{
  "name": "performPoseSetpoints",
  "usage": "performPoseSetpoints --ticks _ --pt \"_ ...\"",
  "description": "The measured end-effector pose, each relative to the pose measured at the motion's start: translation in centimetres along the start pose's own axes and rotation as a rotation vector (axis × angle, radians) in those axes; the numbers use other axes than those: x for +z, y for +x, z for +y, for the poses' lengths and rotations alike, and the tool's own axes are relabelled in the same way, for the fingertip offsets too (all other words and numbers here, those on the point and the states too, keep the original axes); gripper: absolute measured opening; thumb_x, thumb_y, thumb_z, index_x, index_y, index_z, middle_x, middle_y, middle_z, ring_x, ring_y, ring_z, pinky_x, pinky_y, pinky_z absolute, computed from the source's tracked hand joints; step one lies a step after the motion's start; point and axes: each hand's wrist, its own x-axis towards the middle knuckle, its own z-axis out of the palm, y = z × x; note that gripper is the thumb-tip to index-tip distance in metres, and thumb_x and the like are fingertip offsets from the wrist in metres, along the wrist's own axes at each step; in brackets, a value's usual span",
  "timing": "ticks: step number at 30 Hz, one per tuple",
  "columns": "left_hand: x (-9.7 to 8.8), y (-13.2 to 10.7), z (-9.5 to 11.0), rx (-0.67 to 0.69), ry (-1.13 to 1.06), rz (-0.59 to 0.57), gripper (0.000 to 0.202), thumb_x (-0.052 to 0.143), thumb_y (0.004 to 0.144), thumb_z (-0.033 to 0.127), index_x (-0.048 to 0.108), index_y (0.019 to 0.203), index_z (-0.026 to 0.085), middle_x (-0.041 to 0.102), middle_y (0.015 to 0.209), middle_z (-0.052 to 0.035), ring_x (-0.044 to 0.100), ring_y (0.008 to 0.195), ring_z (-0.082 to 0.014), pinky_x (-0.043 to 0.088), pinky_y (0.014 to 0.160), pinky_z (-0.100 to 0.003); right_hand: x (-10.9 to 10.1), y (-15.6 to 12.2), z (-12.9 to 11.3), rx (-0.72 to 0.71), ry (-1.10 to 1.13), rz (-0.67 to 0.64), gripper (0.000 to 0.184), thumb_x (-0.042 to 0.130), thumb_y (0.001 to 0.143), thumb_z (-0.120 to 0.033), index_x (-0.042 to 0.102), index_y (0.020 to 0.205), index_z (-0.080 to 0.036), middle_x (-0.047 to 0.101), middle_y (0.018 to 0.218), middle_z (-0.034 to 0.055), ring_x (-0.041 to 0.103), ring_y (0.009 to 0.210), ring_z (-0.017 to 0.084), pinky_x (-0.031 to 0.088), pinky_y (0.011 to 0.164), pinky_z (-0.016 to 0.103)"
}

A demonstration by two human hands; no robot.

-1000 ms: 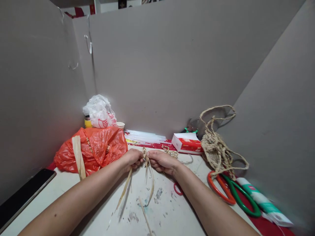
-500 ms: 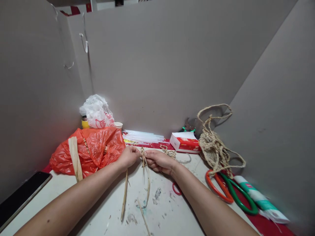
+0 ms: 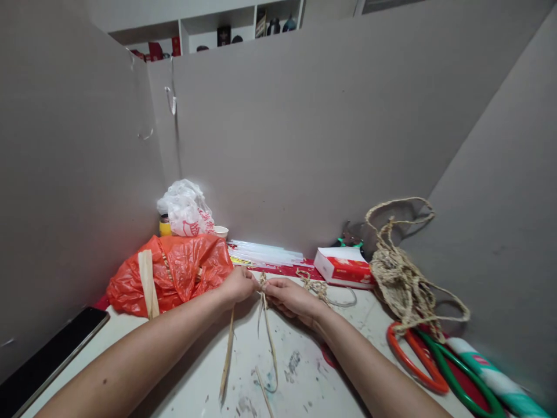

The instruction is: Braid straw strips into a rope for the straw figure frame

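Observation:
Over the table's middle, my left hand [image 3: 240, 285] is closed with its fingertips pinching dried straw-like fibre strips. My right hand [image 3: 292, 298] pinches the same work from the other side, fingertips almost touching the left's. Between them a small knotted or braided bit of fibre [image 3: 263, 279] sticks up. One broad dry strip [image 3: 227, 363] hangs below the left hand, and a thinner curved strip [image 3: 272, 348] hangs from between the hands. The fingers cover most of the knot. A loose strip [image 3: 263, 392] lies on the table in front.
Left stand an orange plastic bag [image 3: 191, 261] and a phone [image 3: 56, 354]. Behind lie clear glue-like sticks [image 3: 265, 253] and a red and white box [image 3: 348, 268]. Right of the hands are a braided cord [image 3: 319, 287], a rope bundle [image 3: 395, 278] and orange and green handles [image 3: 418, 360]. Grey partitions enclose the table.
The camera view has tilted up and shifted left, so the scene sits lower and further right. Both hands keep their pinch on the fibre strips, with little visible difference in the knot.

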Motion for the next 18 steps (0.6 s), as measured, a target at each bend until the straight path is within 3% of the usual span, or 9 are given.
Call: performPoseSetpoints --ticks 6,10,14,18 --pt "-0.2 0.3 0.4 -0.02 0.059 -0.02 0.022 0.049 0.067 0.006 0.045 0.047 0.015 0.037 0.038 0.0051 0.029 0.037 -0.0064 0.02 0.041 -0.021 1.2 0.3 -0.2 0.048 0.204 0.075 0.018 0.051 0.077 -0.024 0.048 0.061 -0.016 0.046 0.044 -0.0048 0.023 0.03 0.002 0.011 0.029 0.016" --pt "-0.1 0.0 0.9 0.012 0.141 0.041 0.018 0.048 0.066 0.005 0.047 0.051 0.015 0.045 0.045 0.0028 0.037 0.043 -0.0077 0.025 0.045 -0.021 1.7 0.0 -0.5 0.094 0.395 0.08 0.014 0.051 0.077 -0.019 0.052 0.065 -0.013 0.053 0.05 -0.0012 0.024 0.031 0.001 0.011 0.029 0.013" --pt "0.4 -0.9 1.5 0.065 0.268 0.137 0.013 0.049 0.068 0.01 0.049 0.056 0.015 0.051 0.053 -0.0005 0.045 0.053 -0.0109 0.029 0.051 -0.022 1.9 -0.1 -0.6 0.12 0.558 0.086 0.017 0.051 0.078 -0.017 0.046 0.063 -0.014 0.045 0.047 -0.0041 0.024 0.032 0.0 0.009 0.03 0.012" --pt "1.1 -2.3 2.0 0.161 0.616 0.225 0.013 0.046 0.074 0.018 0.058 0.073 0.014 0.062 0.07 -0.0078 0.055 0.066 -0.0177 0.034 0.057 -0.025 2.0 0.1 -0.3 0.153 0.632 0.093 0.02 0.049 0.077 -0.014 0.041 0.059 -0.015 0.037 0.043 -0.0066 0.021 0.031 0.001 0.009 0.029 0.012"
